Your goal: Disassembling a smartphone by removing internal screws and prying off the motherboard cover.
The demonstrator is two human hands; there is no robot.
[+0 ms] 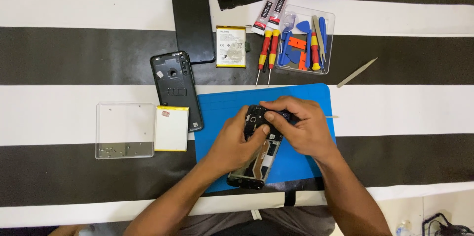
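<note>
Opened smartphone (257,159) lies on the blue work mat (217,112), back cover off, internals exposed. Left hand (237,139) clamped round its upper left edge, thumb pressing near the camera end. Right hand (298,127) closed on a thin tool (332,116) whose tip pokes out to the right, fingers over the phone's top.

Risk, as judged: a slip of the tool could gouge the board or a flex cable; loose grip lets the frame twist.

Left of the left hand: clear shallow tray (125,130) holding tiny screws along its near edge, battery (171,128) beside it. Beyond the right hand: clear tool box (304,41) with blue pry picks, a screwdriver and tweezers.
</note>
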